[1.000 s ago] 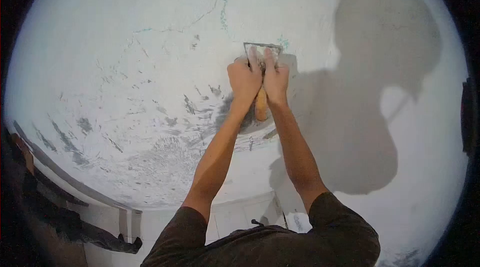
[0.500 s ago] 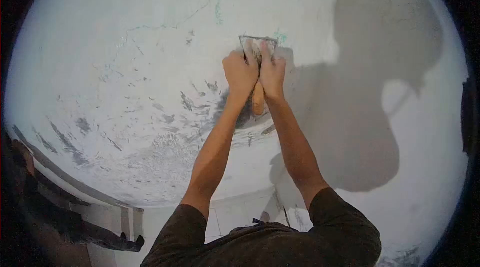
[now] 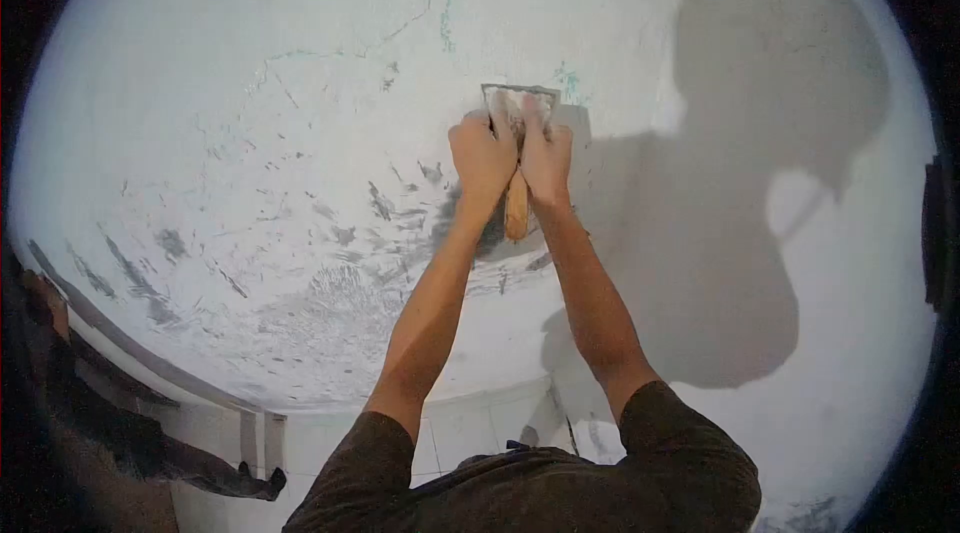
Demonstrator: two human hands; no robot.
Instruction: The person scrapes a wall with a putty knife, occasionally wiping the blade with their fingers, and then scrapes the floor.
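Both hands grip one wide putty knife point(image 3: 522, 101) against the white wall point(image 3: 340, 123). Its broad straight edge points up, and the wooden handle hangs below between my wrists. My left hand point(image 3: 484, 155) closes on the knife from the left, thumb up along the blade. On the other side my right hand point(image 3: 546, 159) is closed the same way, its thumb also on the blade. Whitish residue coats the blade face. Grey scraped patches and scratches mark the wall left of and below my hands. Whether the edge touches the wall is hard to tell.
Another person point(image 3: 110, 433), in dark clothes, is at the lower left by a doorway or wall edge. Light floor tiles point(image 3: 465, 438) show beneath the wall. My shadow point(image 3: 720, 223) falls across the right side, over a wall corner.
The putty knife and both hands sit slightly lower in view. The wall marks have shifted a little down and right, as the head view moved too. The grip is the same.
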